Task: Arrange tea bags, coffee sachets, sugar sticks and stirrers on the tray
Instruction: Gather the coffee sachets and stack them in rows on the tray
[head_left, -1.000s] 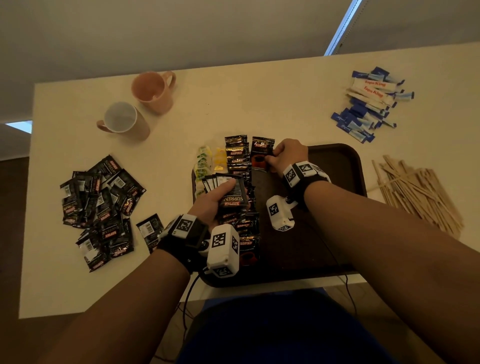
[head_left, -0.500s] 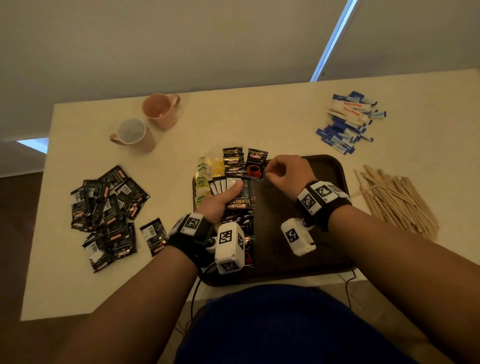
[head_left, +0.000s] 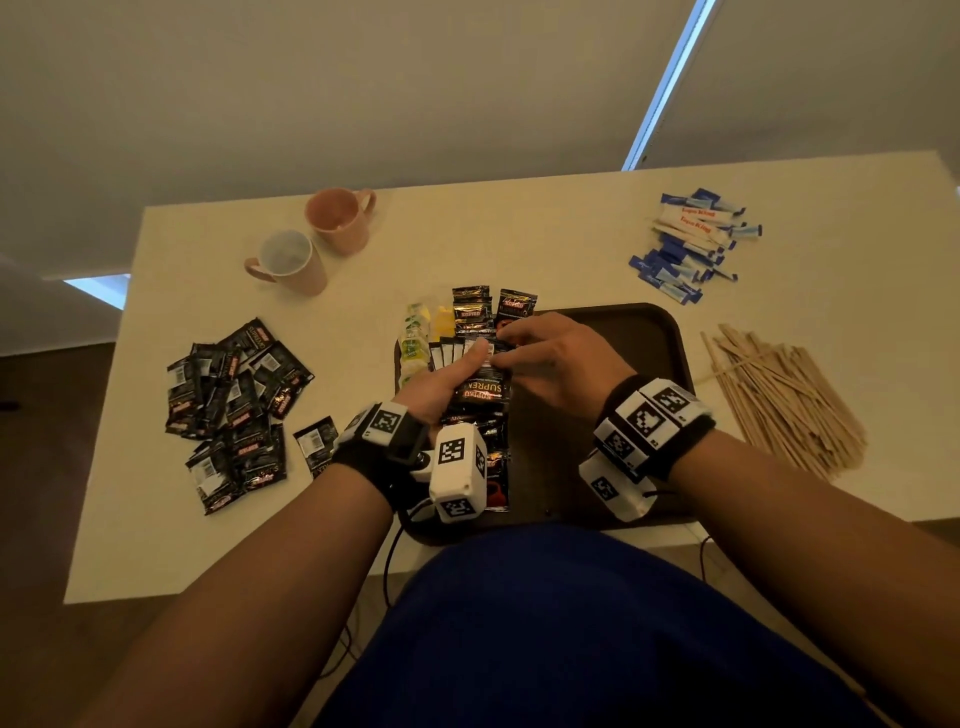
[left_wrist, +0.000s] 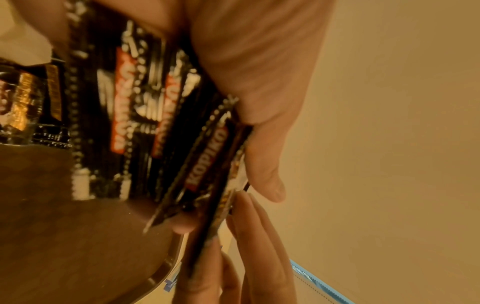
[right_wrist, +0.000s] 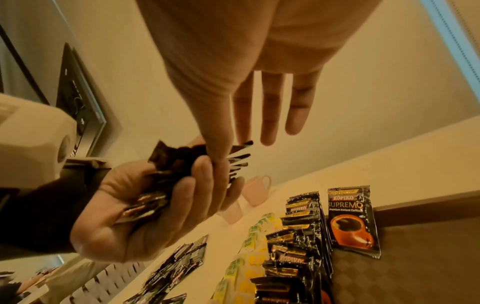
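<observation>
Left hand (head_left: 441, 384) was clamped on a fanned stack of coffee sachets (head_left: 480, 387), thumb pressed across the top packet, fingers curled underneath, held just above the left part of the tray (head_left: 660, 332). And the right hand (head_left: 561, 358) was right there with it: thumb and forefinger pinched the upper edge of the front sachet in that fan, while the other three fingers (right_wrist: 270, 107) stood out straight and apart. From the right wrist view the left palm (right_wrist: 124, 216) cupped the bundle, packet edges splayed out past the fingertips. The left wrist view was blurred, though red lettering on the black packets (left_wrist: 205, 158) came through.

Down on the tray, a column of coffee sachets (head_left: 475, 317) overlapped from the far rim toward the person, with a lone sachet (head_left: 517, 306) beside it on the right, face up, its far end hanging over the rim. Tea bags (head_left: 415, 338), yellow and green, lay in a row along the tray's left edge. Most of the tray's right half showed bare brown surface.

Off the tray, a loose heap of coffee sachets (head_left: 234, 405) sat well to the left on the table (head_left: 493, 234). Sugar sticks (head_left: 691, 244) were piled at the far right, stirrers (head_left: 784, 400) heaped just beside the tray's right edge. Two pink mugs (head_left: 317, 244) stood together at the far left.
</observation>
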